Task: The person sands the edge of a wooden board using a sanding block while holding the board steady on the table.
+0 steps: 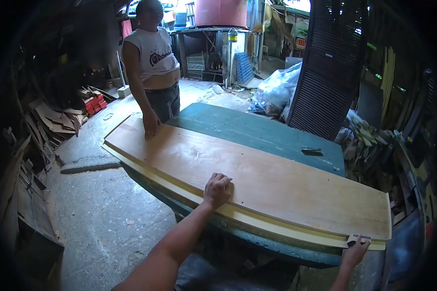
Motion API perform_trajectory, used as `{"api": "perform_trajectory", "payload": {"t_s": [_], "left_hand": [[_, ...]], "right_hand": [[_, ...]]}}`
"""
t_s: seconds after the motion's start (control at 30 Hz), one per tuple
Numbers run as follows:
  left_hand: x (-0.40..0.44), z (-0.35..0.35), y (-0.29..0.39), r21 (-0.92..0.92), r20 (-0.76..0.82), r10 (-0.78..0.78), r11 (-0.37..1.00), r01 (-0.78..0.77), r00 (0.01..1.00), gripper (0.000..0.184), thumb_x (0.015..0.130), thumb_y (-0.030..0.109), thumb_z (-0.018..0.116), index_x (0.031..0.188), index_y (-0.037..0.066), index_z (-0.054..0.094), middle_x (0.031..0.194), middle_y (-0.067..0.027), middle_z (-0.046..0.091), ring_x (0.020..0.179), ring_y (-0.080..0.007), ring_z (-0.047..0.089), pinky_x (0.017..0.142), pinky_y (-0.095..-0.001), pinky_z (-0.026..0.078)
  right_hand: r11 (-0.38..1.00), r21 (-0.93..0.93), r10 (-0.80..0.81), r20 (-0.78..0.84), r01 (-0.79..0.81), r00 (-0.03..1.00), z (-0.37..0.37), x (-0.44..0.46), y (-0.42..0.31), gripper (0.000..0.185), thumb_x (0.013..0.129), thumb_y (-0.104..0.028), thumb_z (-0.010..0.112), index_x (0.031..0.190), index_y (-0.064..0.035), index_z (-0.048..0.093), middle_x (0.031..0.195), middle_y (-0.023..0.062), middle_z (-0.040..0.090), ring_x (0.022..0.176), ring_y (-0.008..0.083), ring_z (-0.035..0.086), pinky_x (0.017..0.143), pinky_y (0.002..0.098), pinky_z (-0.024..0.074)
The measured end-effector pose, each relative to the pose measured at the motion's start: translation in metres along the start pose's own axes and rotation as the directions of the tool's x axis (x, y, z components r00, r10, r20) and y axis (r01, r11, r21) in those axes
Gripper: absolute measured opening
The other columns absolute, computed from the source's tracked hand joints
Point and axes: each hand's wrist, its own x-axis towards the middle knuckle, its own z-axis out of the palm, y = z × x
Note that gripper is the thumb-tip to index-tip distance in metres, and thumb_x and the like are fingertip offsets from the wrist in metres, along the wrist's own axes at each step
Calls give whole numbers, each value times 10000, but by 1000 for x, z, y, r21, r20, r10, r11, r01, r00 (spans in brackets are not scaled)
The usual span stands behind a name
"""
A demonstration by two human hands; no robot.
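A long light-brown wooden panel (272,182) with small dark dots along its edges lies over a paler yellowish board (179,184) on a green table. Near the middle of the panel's front edge, my left hand (218,190) rests on top with its fingers curled; whatever is inside them is hidden. My right hand (356,250) grips a small pale block with a dark face (359,239) against the right front edge of the boards. At the far left end, another person's hand (151,125) touches the panel.
The green table (238,126) carries a small dark object (311,151). The other person (155,58) stands beyond the left end. A dark louvred door (327,68) leans behind, near plastic sheeting (277,87). Scrap wood lies at left (58,114) and right.
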Motion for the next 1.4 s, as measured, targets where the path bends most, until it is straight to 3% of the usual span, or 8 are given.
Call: {"api": "perform_trajectory", "payload": {"t_s": [0.27, 0.43, 0.47, 0.77, 0.83, 0.9, 1.1, 1.4], "left_hand": [[3, -4, -6, -63, -33, 23, 998, -25, 999, 191, 821, 31, 653, 976, 48, 764, 948, -126, 715, 964, -336, 662, 871, -441, 563], [-2, 6, -13, -47, 31, 46, 998, -44, 998, 99, 838, 48, 637, 888, 27, 719, 831, -185, 648, 847, -377, 618, 764, -495, 511], [-2, 7, -15, -75, 70, 43, 996, -38, 997, 82, 848, 49, 635, 875, 19, 707, 807, -180, 630, 816, -364, 601, 739, -506, 492], [1, 1, -8, -61, 79, 29, 998, -24, 996, 151, 878, 1, 661, 995, 2, 757, 988, -161, 725, 988, -351, 656, 901, -444, 537], [-1, 0, -9, -52, 69, -10, 999, 14, 998, 156, 886, -14, 656, 1004, 5, 755, 1005, -160, 723, 996, -350, 657, 899, -443, 535], [-1, -1, -7, -58, 85, 7, 998, -2, 996, 158, 887, -19, 660, 1014, 2, 752, 1012, -162, 717, 1001, -350, 655, 891, -440, 536], [-1, -3, -8, -27, 106, 15, 1000, -12, 994, 136, 876, -21, 686, 1004, -29, 732, 1008, -185, 706, 981, -356, 647, 869, -450, 535], [-5, -2, -18, 9, 143, 18, 1000, -19, 990, 136, 913, -68, 657, 1026, -27, 721, 1011, -185, 706, 965, -354, 658, 869, -451, 540]], "right_hand": [[969, 222, 93, 61, -104, 994, 59, 32, 12, 548, 955, -165, 664, 1447, 46, 546, 1500, 316, 435, 1374, 477, 490, 1145, 487, 435], [971, -232, 76, 106, -50, 991, 49, 33, -2, 492, 919, -344, 695, 1330, -74, 680, 1447, 254, 586, 1381, 433, 513, 1217, 500, 374], [814, 355, 455, 100, -459, 885, 9, 27, -44, 561, 914, -301, 668, 1393, -16, 602, 1417, 296, 577, 1346, 455, 531, 1195, 480, 397], [466, 389, 883, -254, -795, 394, 12, 33, -83, 786, 831, -329, 778, 1368, 145, 455, 1269, 382, 521, 1085, 476, 686, 936, 502, 594], [417, 335, 843, 204, -845, 497, 7, 38, -64, 741, 830, -402, 777, 1281, 148, 569, 1306, 343, 605, 1187, 503, 641, 969, 518, 574], [426, 328, 819, 256, -843, 514, 6, 35, -59, 706, 863, -441, 734, 1254, 137, 628, 1311, 336, 609, 1196, 517, 630, 1004, 511, 556], [671, 64, 736, 67, -739, 674, 16, 38, -62, 563, 993, -376, 566, 1240, 129, 589, 1272, 368, 603, 1127, 459, 690, 979, 497, 570], [548, 11, 832, 99, -836, 547, -14, 110, 34, 600, 991, -433, 491, 1314, 53, 632, 1387, 306, 592, 1271, 458, 622, 1070, 536, 505]]}}
